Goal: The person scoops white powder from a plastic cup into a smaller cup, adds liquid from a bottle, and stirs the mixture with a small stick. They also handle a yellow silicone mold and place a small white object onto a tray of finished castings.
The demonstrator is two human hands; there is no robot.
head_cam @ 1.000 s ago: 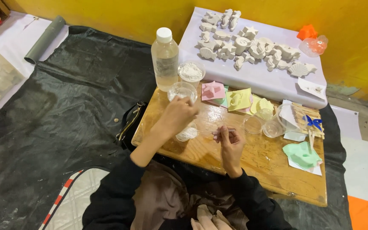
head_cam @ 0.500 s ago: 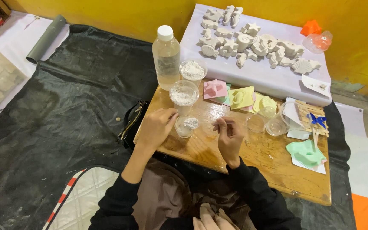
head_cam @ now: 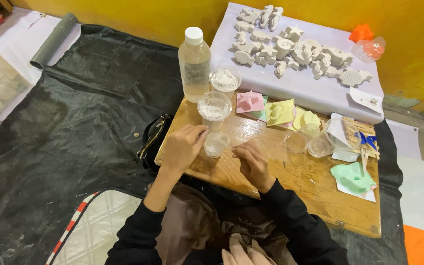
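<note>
Hands [head_cam: 217, 154] beside small clear cup [head_cam: 216, 144]

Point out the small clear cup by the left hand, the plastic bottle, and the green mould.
small clear cup [head_cam: 216, 144]: head view, its powdery inside.
plastic bottle [head_cam: 194, 68]: head view, mid body.
green mould [head_cam: 352, 176]: head view, top face.

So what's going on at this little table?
A person sits at a low wooden table. Their left hand touches a small clear cup with white stuff in it; the right hand rests on the wood beside it. Behind the cup stand two cups of white powder, a bottle and coloured moulds. White cast figures lie on a sheet beyond.
</note>
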